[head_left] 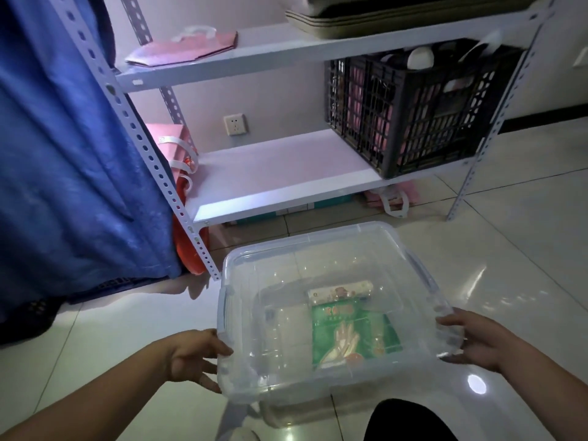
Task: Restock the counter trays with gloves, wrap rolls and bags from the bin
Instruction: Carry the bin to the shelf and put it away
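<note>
A clear plastic bin (286,249) hangs above the tiled floor in front of me. My left hand (194,358) grips its left rim, thumb on top and fingers down the outer wall. My right hand (474,338) grips the right rim the same way. On the bin's bottom lies a green pack of gloves (350,332) with a hand printed on it. A small pale box (340,289) lies just beyond it, touching its far edge.
A white metal shelf rack (280,173) stands ahead, with a black crate (410,116) on its lower board at the right. A blue cloth (70,160) hangs at the left. Pink bags sit on and under the rack. My dark knee (410,421) is below the bin.
</note>
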The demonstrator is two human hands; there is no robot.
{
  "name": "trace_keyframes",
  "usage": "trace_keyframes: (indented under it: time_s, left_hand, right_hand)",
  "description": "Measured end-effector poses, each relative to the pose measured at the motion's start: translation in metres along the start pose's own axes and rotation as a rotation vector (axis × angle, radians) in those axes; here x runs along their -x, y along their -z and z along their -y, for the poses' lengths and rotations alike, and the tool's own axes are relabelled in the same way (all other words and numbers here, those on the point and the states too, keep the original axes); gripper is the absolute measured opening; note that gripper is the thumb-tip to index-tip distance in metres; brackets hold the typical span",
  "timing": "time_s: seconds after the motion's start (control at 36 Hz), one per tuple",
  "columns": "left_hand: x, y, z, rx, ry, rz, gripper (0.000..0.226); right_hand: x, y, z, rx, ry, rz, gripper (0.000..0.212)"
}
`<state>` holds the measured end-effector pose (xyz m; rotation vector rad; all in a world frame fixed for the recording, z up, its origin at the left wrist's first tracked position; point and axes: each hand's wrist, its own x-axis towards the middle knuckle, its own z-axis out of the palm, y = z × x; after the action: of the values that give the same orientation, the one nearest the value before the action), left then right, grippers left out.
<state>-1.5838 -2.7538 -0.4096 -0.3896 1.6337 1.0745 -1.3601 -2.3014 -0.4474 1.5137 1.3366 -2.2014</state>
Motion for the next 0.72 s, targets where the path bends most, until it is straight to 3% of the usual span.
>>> trace_keyframes:
  time_s: [0.08, 0.17, 0.36, 0.47, 0.58, 0.72]
  left_hand:
    - [0.009, 0.002, -0.014, 0.175, -0.076, 0.087, 0.051]
    - [0.022, 0.0, -0.031, 0.353, -0.148, 0.148, 0.055]
    - [0.072, 0.004, -0.05, 0.414, -0.323, 0.181, 0.063]
    - [0.106, 0.018, -0.065, 0.434, -0.476, 0.25, 0.049]
    - [0.135, 0.033, -0.091, 0.466, -0.559, 0.2, 0.053]
    - [0.145, 0.039, -0.136, 0.498, -0.667, 0.041, 0.06]
  right_hand:
    - [0.009, 0.006, 0.018, -0.096, 0.038, 0.147, 0.037]
    - [0.021, 0.004, 0.037, -0.133, 0.049, 0.168, 0.032]
    - [0.046, 0.002, 0.062, -0.162, 0.188, 0.295, 0.053]
    - [0.066, -0.008, 0.088, -0.189, 0.35, 0.429, 0.062]
    - [0.089, -0.036, 0.128, -0.184, 0.552, 0.524, 0.052]
    - [0.106, -0.08, 0.182, -0.169, 0.632, 0.512, 0.066]
